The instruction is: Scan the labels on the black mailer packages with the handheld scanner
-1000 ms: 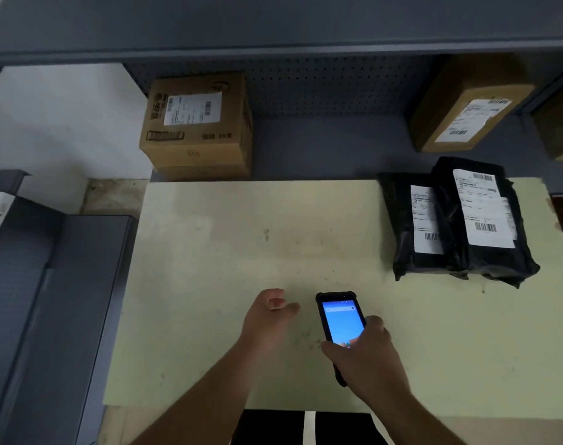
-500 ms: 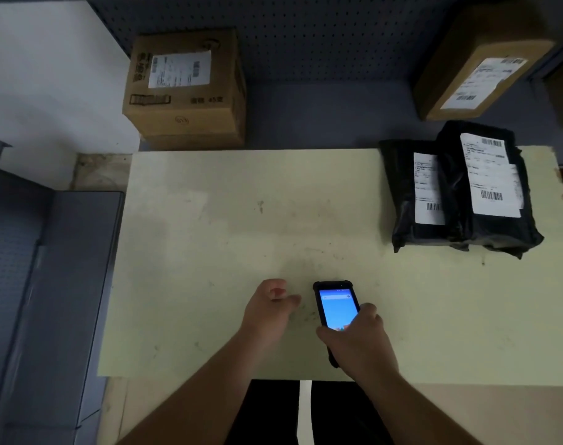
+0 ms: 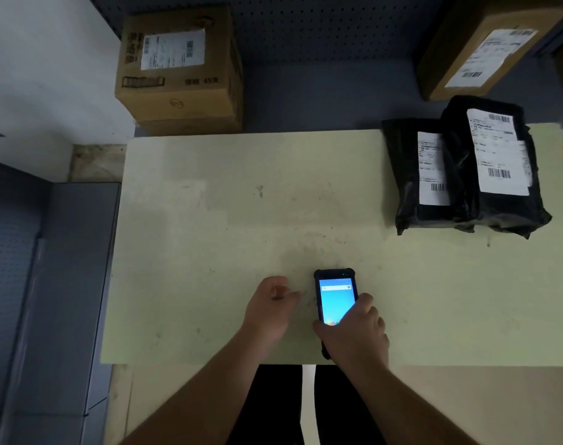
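A black handheld scanner with a lit blue screen lies near the front edge of the pale table. My right hand is closed around its lower half. My left hand rests on the table just left of the scanner, fingers loosely curled, holding nothing. Two black mailer packages sit at the table's far right: the left mailer lies flat with a white label, and the right mailer overlaps it, its own barcode label facing up.
A cardboard box with a label stands behind the table at the left. Another labelled box leans at the back right. Grey metal shelving runs along the left side. A perforated panel forms the back wall.
The view has tilted down, so the boxes and mailers sit higher in frame. Both hands and the scanner keep the same pose on the table.
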A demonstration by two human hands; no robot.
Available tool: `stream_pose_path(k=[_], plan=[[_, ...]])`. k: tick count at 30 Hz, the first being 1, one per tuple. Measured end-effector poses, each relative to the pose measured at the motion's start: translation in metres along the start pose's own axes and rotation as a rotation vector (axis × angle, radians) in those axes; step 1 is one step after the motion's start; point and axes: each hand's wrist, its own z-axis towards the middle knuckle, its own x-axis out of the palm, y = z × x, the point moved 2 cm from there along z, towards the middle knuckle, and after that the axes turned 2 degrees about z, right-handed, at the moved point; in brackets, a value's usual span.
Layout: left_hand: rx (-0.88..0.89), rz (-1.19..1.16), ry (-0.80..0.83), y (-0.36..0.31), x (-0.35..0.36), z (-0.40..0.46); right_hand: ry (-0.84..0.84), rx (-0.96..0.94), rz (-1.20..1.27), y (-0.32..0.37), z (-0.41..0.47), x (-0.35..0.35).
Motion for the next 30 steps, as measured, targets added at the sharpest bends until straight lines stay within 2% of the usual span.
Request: stream_pose_path(k=[15,24,27,30], plan=[[0.029,-0.060,0.045,0.011,-0.008,0.004,-0.090,0.000,-0.033,-0.005,0.006,0.021],[0.064,0.027,0.059,0.008,-0.015,0.003,-0.071,0.002,-0.069,-0.005,0.004,0.014],[0.065,0.036,0.072,0.003,-0.019,0.000,-0.067,-0.014,-0.027,-0.001,0.003,0.005],[0.081,-0.007,0.061,-0.006,-0.025,-0.007,-0.096,-0.068,0.119,0.004,0.003,-0.003]])
